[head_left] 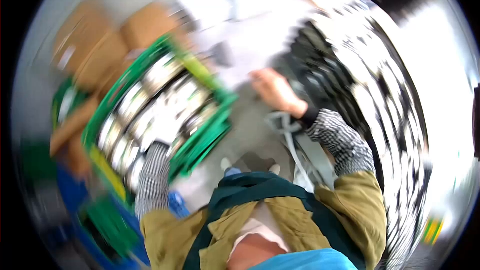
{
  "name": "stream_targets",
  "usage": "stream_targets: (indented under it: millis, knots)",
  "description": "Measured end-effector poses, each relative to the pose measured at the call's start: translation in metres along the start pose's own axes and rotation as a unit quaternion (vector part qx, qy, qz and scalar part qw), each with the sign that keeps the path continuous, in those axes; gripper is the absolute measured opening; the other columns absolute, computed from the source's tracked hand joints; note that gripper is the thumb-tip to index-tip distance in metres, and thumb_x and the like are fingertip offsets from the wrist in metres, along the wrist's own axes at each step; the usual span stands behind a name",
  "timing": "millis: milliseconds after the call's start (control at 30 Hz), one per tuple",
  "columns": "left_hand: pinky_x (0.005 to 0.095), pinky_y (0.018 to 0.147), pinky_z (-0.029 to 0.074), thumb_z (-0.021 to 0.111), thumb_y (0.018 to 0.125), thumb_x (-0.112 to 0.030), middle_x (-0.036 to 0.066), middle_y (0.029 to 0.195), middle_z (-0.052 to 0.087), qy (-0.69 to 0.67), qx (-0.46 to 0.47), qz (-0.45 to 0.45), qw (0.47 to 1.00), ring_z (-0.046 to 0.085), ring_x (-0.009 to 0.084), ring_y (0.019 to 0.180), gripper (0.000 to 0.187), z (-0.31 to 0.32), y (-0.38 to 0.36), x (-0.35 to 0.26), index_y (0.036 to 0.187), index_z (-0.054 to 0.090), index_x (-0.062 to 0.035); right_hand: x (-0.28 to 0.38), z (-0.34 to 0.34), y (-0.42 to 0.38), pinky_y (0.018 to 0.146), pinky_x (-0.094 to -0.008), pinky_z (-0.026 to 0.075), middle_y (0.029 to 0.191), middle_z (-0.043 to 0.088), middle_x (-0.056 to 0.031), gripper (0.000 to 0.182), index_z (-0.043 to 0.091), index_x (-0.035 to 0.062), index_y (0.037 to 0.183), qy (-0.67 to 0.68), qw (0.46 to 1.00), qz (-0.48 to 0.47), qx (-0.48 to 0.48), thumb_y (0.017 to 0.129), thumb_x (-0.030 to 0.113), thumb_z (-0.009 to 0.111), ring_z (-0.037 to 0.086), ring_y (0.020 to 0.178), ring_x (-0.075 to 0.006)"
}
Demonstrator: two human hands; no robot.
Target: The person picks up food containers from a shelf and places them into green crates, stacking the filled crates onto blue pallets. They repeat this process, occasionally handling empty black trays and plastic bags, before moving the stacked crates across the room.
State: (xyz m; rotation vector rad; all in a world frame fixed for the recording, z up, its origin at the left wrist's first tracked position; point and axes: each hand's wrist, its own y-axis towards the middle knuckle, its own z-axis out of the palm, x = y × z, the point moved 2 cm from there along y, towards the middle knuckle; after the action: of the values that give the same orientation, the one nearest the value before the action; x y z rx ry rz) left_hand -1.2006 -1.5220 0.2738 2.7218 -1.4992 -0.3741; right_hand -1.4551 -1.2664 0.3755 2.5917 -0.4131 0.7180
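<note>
A green crate [105, 105] with yellow strips stands at the left, holding rows of round, shiny items [131, 101] blurred by motion. My left forearm reaches over its near edge, and my left hand [167, 120] is washed out among the bright items, its fingers not readable. To the right of the crate, my right hand [274, 90] hangs over the grey floor near a row of dark items [322, 65]. Its fingers look curled, but motion smears them, and whether anything is in them cannot be made out.
Cardboard boxes [90, 40] are stacked at the upper left. Blue and green crates [107, 225] sit at the lower left. A long curved rack of blurred white and dark items [395, 105] runs down the right side. A grey frame [315, 157] stands below my right hand.
</note>
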Motion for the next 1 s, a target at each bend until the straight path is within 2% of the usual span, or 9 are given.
stream_targets:
  millis: [67, 233, 300, 333, 433, 633, 767, 867, 1000]
  knots:
    - [0.0559, 0.102, 0.029, 0.04, 0.092, -0.042, 0.015, 0.148, 0.023, 0.078, 0.08, 0.058, 0.992, 0.029, 0.0346, 0.132, 0.056, 0.029, 0.014, -0.01, 0.142, 0.028, -0.0207, -0.014, -0.07, -0.075, 0.077, -0.038, 0.048, 0.096, 0.058, -0.0139, 0.024, 0.057, 0.0033, 0.105, 0.038, 0.997, 0.065, -0.019, 0.083, 0.012, 0.059, 0.058, 0.088, -0.0307]
    - [0.0458, 0.098, 0.038, 0.062, 0.083, -0.029, 0.018, 0.145, 0.027, 0.203, 0.082, -0.146, 0.965, 0.038, 0.0317, 0.127, 0.068, -0.014, 0.052, -0.107, 0.141, 0.03, -0.014, -0.083, -0.275, -0.333, 0.072, -0.0286, 0.05, 0.096, 0.062, -0.0094, 0.03, 0.056, 0.0036, 0.111, -0.183, 0.909, 0.265, -0.264, 0.081, 0.003, 0.062, 0.061, 0.082, -0.0192]
    - [0.0409, 0.1, 0.036, 0.059, 0.086, -0.022, 0.021, 0.139, 0.036, 0.143, -0.13, 0.059, 0.979, 0.042, 0.0323, 0.123, 0.058, -0.013, 0.071, -0.155, 0.136, 0.037, -0.0048, -0.106, -0.356, -0.451, 0.067, -0.0261, 0.05, 0.093, 0.063, -0.01, 0.023, 0.058, 0.0051, 0.108, -0.305, 0.843, 0.261, -0.358, 0.085, 0.005, 0.059, 0.062, 0.08, -0.0175]
    - [0.0406, 0.101, 0.035, 0.058, 0.087, -0.021, 0.02, 0.136, 0.04, 0.07, -0.162, 0.126, 0.976, 0.044, 0.0334, 0.121, 0.053, -0.022, 0.079, -0.213, 0.133, 0.04, -0.0027, -0.135, -0.387, -0.526, 0.067, -0.0264, 0.05, 0.093, 0.064, -0.0113, 0.018, 0.06, 0.004, 0.105, -0.246, 0.753, 0.456, -0.406, 0.087, 0.007, 0.057, 0.063, 0.077, -0.0187]
    - [0.0376, 0.101, 0.035, 0.057, 0.086, -0.008, 0.02, 0.13, 0.048, -0.097, -0.184, 0.268, 0.941, 0.046, 0.0319, 0.119, 0.043, -0.031, 0.089, -0.421, 0.126, 0.047, 0.0027, -0.169, -0.474, -0.695, 0.074, -0.0416, 0.049, 0.089, 0.062, -0.0152, 0.027, 0.054, 0.0079, 0.108, -0.391, 0.611, 0.566, -0.392, 0.084, 0.018, 0.059, 0.061, 0.085, -0.0312]
    - [0.0351, 0.103, 0.035, 0.055, 0.087, -0.006, 0.019, 0.127, 0.049, -0.339, 0.011, 0.503, 0.795, 0.048, 0.0259, 0.118, 0.042, 0.006, 0.03, -0.812, 0.126, 0.044, 0.0034, -0.257, -0.563, -0.878, 0.081, -0.0435, 0.046, 0.104, 0.055, -0.0118, 0.04, 0.053, 0.0078, 0.104, -0.511, 0.472, 0.659, -0.284, 0.073, 0.025, 0.072, 0.053, 0.101, -0.0303]
    - [0.0382, 0.107, 0.027, 0.052, 0.089, -0.033, 0.026, 0.136, 0.038, -0.309, 0.158, 0.462, 0.816, 0.034, 0.0347, 0.128, 0.068, 0.083, 0.0, -1.005, 0.138, 0.025, 0.0053, -0.308, -0.589, -0.91, 0.081, -0.0421, 0.046, 0.11, 0.055, -0.0105, 0.044, 0.052, 0.0066, 0.107, -0.533, 0.447, 0.687, -0.209, 0.073, 0.025, 0.072, 0.053, 0.103, -0.0291]
    - [0.0356, 0.108, 0.026, 0.045, 0.087, -0.053, 0.032, 0.138, 0.03, -0.273, 0.268, 0.272, 0.883, 0.032, 0.0375, 0.13, 0.092, 0.134, 0.009, -1.105, 0.138, 0.01, 0.0138, -0.34, -0.599, -0.935, 0.081, -0.0391, 0.044, 0.11, 0.054, -0.0073, 0.031, 0.052, 0.0095, 0.109, -0.587, 0.462, 0.646, -0.155, 0.08, 0.017, 0.06, 0.053, 0.103, -0.0252]
    - [0.041, 0.092, 0.043, 0.05, 0.087, -0.045, 0.029, 0.122, 0.05, -0.235, 0.227, 0.252, 0.911, 0.055, 0.037, 0.107, 0.069, 0.168, 0.012, -1.14, 0.127, 0.035, 0.0091, -0.373, -0.6, -0.986, 0.078, -0.0352, 0.043, 0.092, 0.056, -0.005, 0.016, 0.054, 0.0125, 0.1, -0.66, 0.484, 0.569, -0.083, 0.085, 0.013, 0.047, 0.057, 0.091, -0.0215]
